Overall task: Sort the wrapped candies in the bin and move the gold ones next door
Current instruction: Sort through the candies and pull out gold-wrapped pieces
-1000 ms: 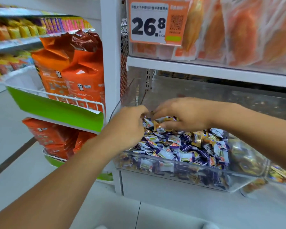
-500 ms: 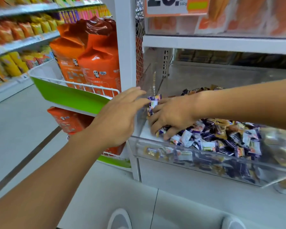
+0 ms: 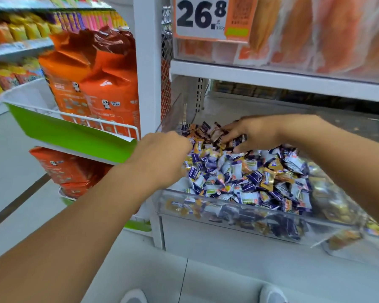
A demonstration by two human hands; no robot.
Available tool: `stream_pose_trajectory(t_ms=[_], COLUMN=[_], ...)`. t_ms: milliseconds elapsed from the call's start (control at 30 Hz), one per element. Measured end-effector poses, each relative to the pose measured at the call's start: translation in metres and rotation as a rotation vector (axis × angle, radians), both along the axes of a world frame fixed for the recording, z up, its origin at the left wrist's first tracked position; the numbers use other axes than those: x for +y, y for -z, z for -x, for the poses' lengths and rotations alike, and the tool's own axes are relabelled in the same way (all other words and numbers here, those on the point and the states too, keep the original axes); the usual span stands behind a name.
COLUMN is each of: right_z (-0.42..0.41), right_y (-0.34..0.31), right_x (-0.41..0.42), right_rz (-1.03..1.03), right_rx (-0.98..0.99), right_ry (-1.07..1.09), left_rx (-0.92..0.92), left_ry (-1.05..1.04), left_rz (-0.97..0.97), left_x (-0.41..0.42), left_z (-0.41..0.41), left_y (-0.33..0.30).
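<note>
A shopper's right hand point(image 3: 253, 134) curls over wrapped candies point(image 3: 245, 173) at the clear bin point(image 3: 238, 212)'s 11 o'clock corner; left hand point(image 3: 162, 157) fingers hidden, state unclear. Advisable: pinch single gold wrappers, leaving purple ones.

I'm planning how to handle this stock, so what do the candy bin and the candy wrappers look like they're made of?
The bin looks like clear rigid plastic, maybe acrylic: candies show through its glossy front wall. The candy wrappers look like thin printed plastic film, crinkled and shiny; the gold ones may be metallised foil, though blur leaves that open.
</note>
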State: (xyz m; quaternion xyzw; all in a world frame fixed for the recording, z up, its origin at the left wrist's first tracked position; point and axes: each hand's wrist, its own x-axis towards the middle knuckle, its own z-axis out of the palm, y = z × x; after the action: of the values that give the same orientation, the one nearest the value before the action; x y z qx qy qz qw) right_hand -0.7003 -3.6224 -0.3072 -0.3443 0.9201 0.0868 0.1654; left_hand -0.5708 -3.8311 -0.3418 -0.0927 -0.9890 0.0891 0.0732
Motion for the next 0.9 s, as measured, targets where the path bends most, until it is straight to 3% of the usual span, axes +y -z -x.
stream_pose_trajectory(t_ms=[100, 167, 300, 533, 700, 900], right_z=[-0.021, -0.026, -0.027, 0.002, 0.015, 0.020], right_y=[0.001, 0.002, 0.005, 0.044, 0.048, 0.056], right_x=[0.002, -0.001, -0.030, -0.086, -0.088, -0.074], right_rz=[0.028, 0.168, 0.332, 0.132, 0.089, 0.031], right_rx=[0.167, 0.263, 0.170, 0.055, 0.038, 0.048], right_ry=[0.015, 0.005, -0.129, -0.264, -0.191, -0.223], left_rx=[-0.149, -0.206, -0.418, -0.485, -0.766, -0.974], left_ry=[-0.067, -0.121, -0.230, -0.301, -0.362, -0.347], left_rz=[0.020, -0.025, -0.090, -0.167, -0.340, -0.075], left_x=[0.010, 0.012, 0.012, 0.013, 0.014, 0.019], left_z=[0.008, 0.017, 0.034, 0.053, 0.051, 0.050], left_y=[-0.005, -0.004, 0.004, 0.032, 0.029, 0.014])
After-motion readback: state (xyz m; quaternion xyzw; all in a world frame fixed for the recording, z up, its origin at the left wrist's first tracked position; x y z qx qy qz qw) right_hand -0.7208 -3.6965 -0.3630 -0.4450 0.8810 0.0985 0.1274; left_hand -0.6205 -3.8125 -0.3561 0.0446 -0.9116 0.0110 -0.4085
